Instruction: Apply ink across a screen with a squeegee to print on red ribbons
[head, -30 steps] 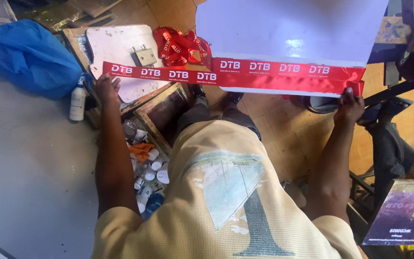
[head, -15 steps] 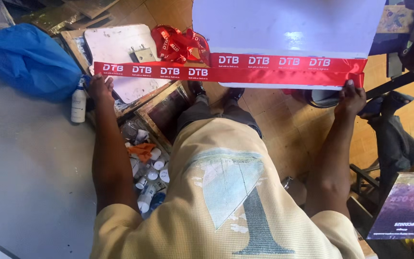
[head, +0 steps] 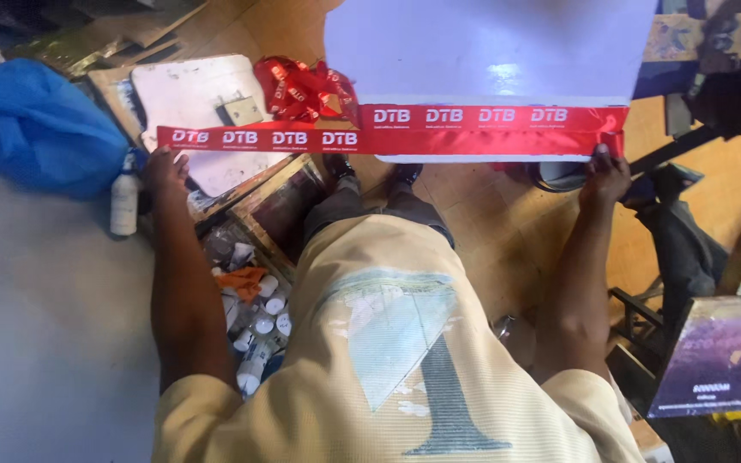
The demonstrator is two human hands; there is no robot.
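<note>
Hands stretch long red printed ribbon (head: 388, 137) taut, nine to three o'clock: our left hand (head: 165, 170) pinches one end, right hand (head: 604, 171) other, now raised across white board's (head: 490, 60) lower edge.

Both arms stretched forward and spread wide apart, bare from the short sleeves down. Left hand (head: 166, 169) far out on the left, back of hand facing up, fingers curled in a pinch at the top, wrist straight in line with the forearm. Right hand (head: 604, 176) far out on the right at about the same height, fingers pointing up and closed in a pinch, thumb hidden. Elbows slightly bent, forearms running near parallel away from the torso. Hands well apart.
</note>
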